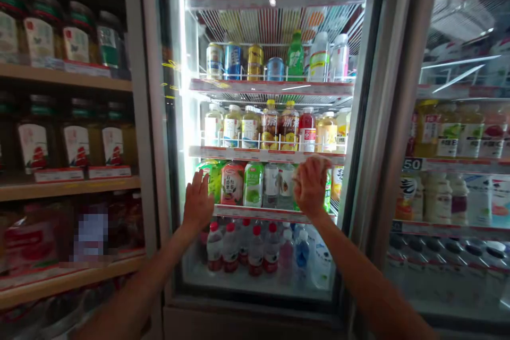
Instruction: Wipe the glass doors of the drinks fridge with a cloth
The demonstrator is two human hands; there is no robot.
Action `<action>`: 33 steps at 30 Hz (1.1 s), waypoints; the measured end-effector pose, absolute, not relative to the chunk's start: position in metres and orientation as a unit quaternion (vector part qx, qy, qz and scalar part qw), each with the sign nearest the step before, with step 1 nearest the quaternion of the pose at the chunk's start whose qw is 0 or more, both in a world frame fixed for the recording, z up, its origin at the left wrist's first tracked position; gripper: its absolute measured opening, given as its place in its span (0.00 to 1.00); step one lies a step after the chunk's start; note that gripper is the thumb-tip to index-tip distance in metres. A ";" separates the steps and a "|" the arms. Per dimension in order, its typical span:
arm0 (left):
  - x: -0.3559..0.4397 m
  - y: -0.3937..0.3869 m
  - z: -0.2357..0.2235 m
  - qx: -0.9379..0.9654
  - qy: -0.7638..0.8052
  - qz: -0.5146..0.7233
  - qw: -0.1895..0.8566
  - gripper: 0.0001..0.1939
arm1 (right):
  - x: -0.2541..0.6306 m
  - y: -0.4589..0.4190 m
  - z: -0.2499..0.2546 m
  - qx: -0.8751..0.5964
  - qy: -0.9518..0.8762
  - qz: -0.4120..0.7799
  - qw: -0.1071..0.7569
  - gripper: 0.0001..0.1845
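- While both forearms reach up from below, the glass door [255,297] of a lit drinks cooler fills the middle of the view, with five tiers of bottles and cans behind it.
- Wooden shelves [59,191] of dark-lidded jars stand to the left; a second cooler [446,226] with dimmer stock stands to the right, past a broad metal post [404,90].
- The left hand [199,199] is spread flat with its fingers upward, holding nothing, near the door's left edge; I can't tell whether it touches the glass.
- The right hand [311,188] is curled around a pale, crumpled cloth [324,161], up at the glass in front of the third shelf's front rail [255,154].
- The hands are well apart, with a broad stretch of glass between them, and a narrower strip lies from the right hand to the door's right-hand frame.
- Two brown bottles [290,125] with yellow caps carry 冰茶; a pinkish bottle [232,184] below reads 红茶.
- A dark tag [413,163] on the right shows "50"; the price strips are too small to read.
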State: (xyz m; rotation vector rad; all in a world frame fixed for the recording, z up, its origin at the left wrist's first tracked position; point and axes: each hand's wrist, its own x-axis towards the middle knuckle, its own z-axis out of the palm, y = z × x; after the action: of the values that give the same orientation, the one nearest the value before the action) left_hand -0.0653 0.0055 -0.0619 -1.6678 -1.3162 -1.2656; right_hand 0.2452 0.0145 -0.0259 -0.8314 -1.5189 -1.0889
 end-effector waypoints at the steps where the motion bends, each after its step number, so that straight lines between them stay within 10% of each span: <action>1: -0.068 0.006 -0.061 -0.631 -0.508 -0.486 0.328 0.28 | 0.245 0.016 -0.020 -0.369 -0.590 -0.453 0.557 0.32; 8: -0.069 0.010 -0.050 -0.636 -0.493 -0.491 0.334 0.28 | 0.196 0.014 -0.019 -0.240 -0.763 -0.466 0.378 0.31; 13: -0.084 0.010 -0.052 -0.616 -0.517 -0.496 0.330 0.27 | 0.189 0.021 -0.001 -0.361 -0.633 -0.426 0.537 0.33; 19: -0.100 0.008 -0.056 -0.611 -0.530 -0.493 0.321 0.28 | 0.140 0.023 0.004 -0.205 -0.802 -0.435 0.354 0.34; 24: -0.114 0.005 -0.056 -0.603 -0.534 -0.505 0.310 0.29 | 0.113 0.027 0.022 -0.285 -0.729 -0.391 0.484 0.33; 29: -0.132 0.001 -0.056 -0.593 -0.535 -0.513 0.316 0.30 | 0.073 0.032 0.000 -0.128 -0.843 -0.411 0.324 0.31; 33: -0.148 -0.005 -0.054 -0.585 -0.540 -0.518 0.315 0.29 | 0.045 0.036 0.012 -0.190 -0.806 -0.396 0.396 0.30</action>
State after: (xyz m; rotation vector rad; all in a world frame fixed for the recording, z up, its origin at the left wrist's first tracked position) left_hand -0.1477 -0.0054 -0.0539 -1.5412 -1.4218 -1.3641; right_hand 0.0447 0.0364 0.0115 -0.4821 -2.0444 -1.0041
